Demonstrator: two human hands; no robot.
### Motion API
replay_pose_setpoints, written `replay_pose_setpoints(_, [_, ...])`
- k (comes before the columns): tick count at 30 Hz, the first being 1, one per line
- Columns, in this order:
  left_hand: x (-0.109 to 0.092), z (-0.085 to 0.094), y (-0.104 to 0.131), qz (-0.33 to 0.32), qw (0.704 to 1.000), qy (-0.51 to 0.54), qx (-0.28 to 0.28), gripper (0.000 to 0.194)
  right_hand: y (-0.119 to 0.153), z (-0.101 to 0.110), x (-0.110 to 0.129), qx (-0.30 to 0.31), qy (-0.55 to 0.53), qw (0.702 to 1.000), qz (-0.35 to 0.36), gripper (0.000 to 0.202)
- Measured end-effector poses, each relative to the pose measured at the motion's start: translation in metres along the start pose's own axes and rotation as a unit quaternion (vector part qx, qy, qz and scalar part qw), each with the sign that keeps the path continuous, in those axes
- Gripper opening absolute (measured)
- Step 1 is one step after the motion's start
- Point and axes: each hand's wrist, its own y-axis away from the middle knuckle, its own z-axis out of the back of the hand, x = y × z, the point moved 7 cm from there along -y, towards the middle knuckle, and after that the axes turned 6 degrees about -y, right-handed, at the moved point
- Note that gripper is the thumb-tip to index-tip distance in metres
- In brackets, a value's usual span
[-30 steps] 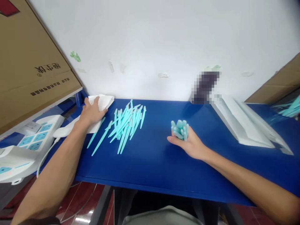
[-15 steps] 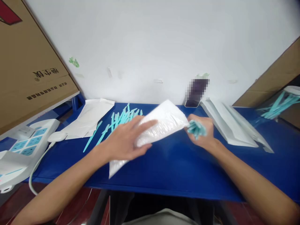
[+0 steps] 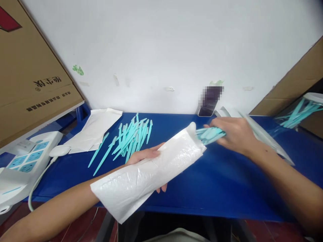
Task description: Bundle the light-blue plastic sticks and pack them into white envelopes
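Left hand (image 3: 147, 158) grips the limp, crinkly white bag (image 3: 148, 174) mid-length; right hand (image 3: 233, 134) clenches light, stiff teal sticks (image 3: 209, 134) at its mouth, above the tabletop (image 3: 214, 188)

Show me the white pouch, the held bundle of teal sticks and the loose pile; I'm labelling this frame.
white pouch (image 3: 148, 171), head view, middle of its crinkled face.
bundle of teal sticks (image 3: 208, 134), head view, exposed shafts.
loose pile (image 3: 132, 136), head view, centre of heap.
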Motion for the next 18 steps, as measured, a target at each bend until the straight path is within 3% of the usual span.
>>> replay_pose_setpoints(5, [0.021,-0.008,-0.013,0.052,0.989,0.043,0.133,0.078,-0.004,-0.017,0.026,0.153,0.064,0.982,0.088,0.017])
replay_pose_setpoints(7, [0.026,-0.008,-0.016,0.05,0.987,0.046,0.148,0.076,-0.006,-0.016,0.04,0.188,0.069,0.974,0.103,0.021])
replay_pose_setpoints(10, [0.029,-0.006,-0.016,0.052,0.99,0.058,0.114,0.07,-0.012,-0.011,0.063,0.234,0.057,0.962,0.125,0.036])
replay_pose_setpoints(12, [0.031,-0.008,-0.013,0.068,0.99,0.054,0.108,0.072,-0.02,-0.006,0.078,0.266,0.056,0.951,0.147,0.03])
replay_pose_setpoints(15, [0.034,-0.016,-0.008,0.081,0.982,0.038,0.164,0.071,-0.043,0.003,0.096,0.291,0.066,0.941,0.157,0.009])
replay_pose_setpoints(18, [0.038,-0.02,-0.005,0.081,0.967,0.054,0.236,0.075,-0.071,0.011,0.109,0.309,0.077,0.935,0.154,0.02])
